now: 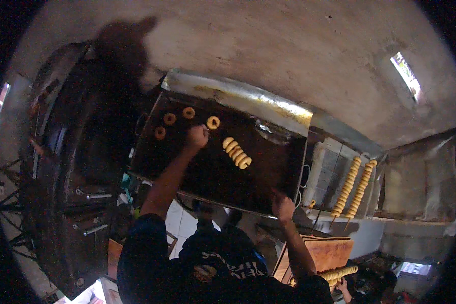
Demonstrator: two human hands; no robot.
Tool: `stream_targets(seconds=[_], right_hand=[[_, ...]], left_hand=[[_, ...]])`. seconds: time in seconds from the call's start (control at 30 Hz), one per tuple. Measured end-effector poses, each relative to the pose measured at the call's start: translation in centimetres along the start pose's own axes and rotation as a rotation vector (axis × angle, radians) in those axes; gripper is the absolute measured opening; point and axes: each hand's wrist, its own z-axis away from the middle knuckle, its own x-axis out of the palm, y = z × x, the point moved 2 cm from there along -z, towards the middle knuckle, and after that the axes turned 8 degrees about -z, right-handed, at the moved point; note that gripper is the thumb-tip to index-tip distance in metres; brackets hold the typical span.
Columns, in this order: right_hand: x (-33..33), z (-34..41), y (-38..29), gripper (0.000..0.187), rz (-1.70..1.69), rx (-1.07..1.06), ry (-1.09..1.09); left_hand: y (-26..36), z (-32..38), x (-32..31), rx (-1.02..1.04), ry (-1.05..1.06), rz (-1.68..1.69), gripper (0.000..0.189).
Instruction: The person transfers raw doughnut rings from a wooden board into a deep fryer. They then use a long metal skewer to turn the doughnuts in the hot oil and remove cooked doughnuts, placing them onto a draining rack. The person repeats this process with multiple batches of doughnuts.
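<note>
My left hand (197, 136) is over a wide rectangular vat (148, 159) with a very dark interior, its fingers curled close to a pale dough ring (213, 122). Whether it grips anything is unclear. Darker rings, one of them a browned ring (169, 118), lie apart at the vat's far left. Near the middle, a short row of dough rings (236, 152) lies face to face at a slant. My right hand (284, 208) is by the vat's near right edge, with a dark, blurred shape extending from its fingers. I cannot tell whether this is a finger or a held thing.
A metal splash guard (243, 93) lines the vat's back along the wall. To the right, two long ring-loaded sticks (345, 187) rest across a light-rimmed basin (319, 155). Stacked wooden boards (326, 250) stand near my right arm. Another person's hand (343, 285) holds more strung rings (338, 273).
</note>
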Motion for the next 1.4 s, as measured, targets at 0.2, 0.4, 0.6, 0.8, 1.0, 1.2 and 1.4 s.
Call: stream_targets(seconds=[0.2,0.4,0.6,0.8,1.0,1.2,1.4], right_hand=[[-0.1,-7.0,-4.0,0.037,-0.059,-0.098,-0.142],[7.1,-12.1,-4.3,0.035,-0.37,-0.275,0.058],[6.0,-12.9,-9.0,0.032,-0.055,-0.165,-0.146],[6.8,-13.0,-11.5,0.031,0.176,-0.001,-0.163],[10.4,-12.1,-12.2,0.028,-0.242,-0.253,-0.075],[11.5,-10.4,-13.9,0.029,-0.15,-0.22,-0.045],[9.0,-7.6,-20.2,0.042,0.139,-0.104,-0.277]], left_hand=[[-10.0,-4.3,0.1,-0.145,0.078,-0.157,0.026],[-10.4,-5.2,-2.5,0.106,0.085,-0.072,0.027],[-12.2,-5.6,-2.6,-0.002,0.211,-0.27,0.027],[-19.5,-11.4,-3.0,-0.221,-0.024,-0.258,0.026],[-21.7,-7.9,-7.8,0.038,0.008,0.013,0.027],[-16.8,-1.5,-12.0,-0.009,-0.122,-0.074,0.027],[-25.2,-2.0,-9.5,-0.206,0.131,-0.313,0.025]])
